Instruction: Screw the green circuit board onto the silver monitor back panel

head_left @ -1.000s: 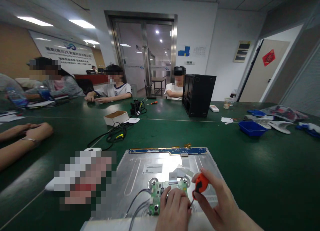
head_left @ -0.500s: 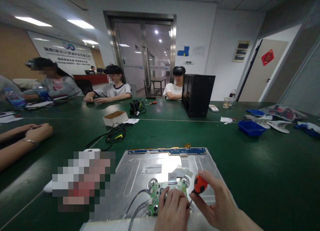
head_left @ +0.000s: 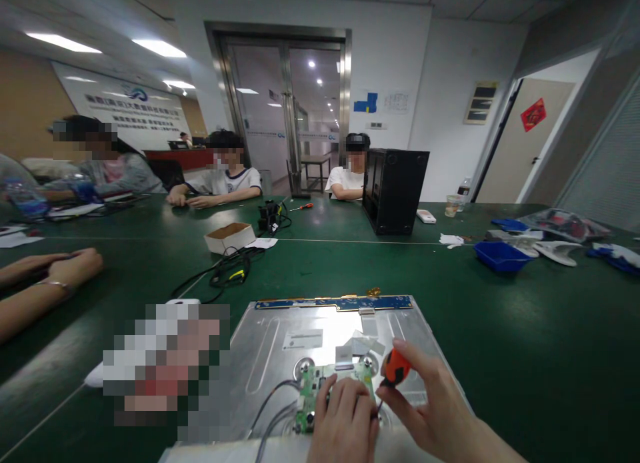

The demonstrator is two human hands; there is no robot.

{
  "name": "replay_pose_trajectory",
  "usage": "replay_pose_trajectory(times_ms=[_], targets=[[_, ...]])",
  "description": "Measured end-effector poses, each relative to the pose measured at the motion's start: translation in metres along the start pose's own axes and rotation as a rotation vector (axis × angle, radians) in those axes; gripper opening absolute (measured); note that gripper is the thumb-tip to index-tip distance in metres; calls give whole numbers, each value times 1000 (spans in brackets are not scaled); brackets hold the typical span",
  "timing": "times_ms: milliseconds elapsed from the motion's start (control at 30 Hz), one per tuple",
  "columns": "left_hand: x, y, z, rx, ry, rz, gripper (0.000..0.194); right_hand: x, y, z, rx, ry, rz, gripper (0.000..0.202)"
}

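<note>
In front of me lies a flat metal-backed display panel [head_left: 270,356] with a green circuit board [head_left: 313,399] on its near half. My left hand [head_left: 345,419] rests on the board, fingers laid over it side by side; its thumb is mostly hidden. My right hand [head_left: 440,403] grips the orange and black handle of a screwdriver [head_left: 397,365] between thumb and fingers. The screwdriver's shaft slants down beside my left fingers at the board's right edge, its tip hidden. Grey cables [head_left: 270,409] run from the board's left side towards me.
Left of the panel is a blurred-out white and red object [head_left: 165,356], with another person's hands [head_left: 75,269] beyond. Black cables [head_left: 225,269] and an open box [head_left: 230,237] lie behind. A black computer case [head_left: 397,189] stands farther back; a blue tray [head_left: 503,256] is at right.
The screwdriver handle has turned a little in my right fingers and shifted slightly left. My left hand stays on the board, and the panel has not moved.
</note>
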State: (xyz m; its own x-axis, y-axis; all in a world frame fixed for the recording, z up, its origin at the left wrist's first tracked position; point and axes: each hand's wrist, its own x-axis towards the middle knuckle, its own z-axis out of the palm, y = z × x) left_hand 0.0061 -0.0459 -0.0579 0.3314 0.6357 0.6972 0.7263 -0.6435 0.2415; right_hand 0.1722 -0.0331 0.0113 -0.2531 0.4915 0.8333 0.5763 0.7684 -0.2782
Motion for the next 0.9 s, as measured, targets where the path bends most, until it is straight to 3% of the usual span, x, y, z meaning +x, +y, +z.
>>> replay_pose_trajectory(times_ms=[167,367,500,900], targets=[[-1,-1,1,2,-9,2,22,5,-3,-3,73,-56,-15,63],[-4,-4,4,4,-35,17,24,-19,9,-2,121,-121,97,69],[-5,-5,6,0,-33,13,23,-24,14,0,175,-105,100,64],[-2,-4,11,54,28,24,18,3,-3,0,161,72,-31,41]])
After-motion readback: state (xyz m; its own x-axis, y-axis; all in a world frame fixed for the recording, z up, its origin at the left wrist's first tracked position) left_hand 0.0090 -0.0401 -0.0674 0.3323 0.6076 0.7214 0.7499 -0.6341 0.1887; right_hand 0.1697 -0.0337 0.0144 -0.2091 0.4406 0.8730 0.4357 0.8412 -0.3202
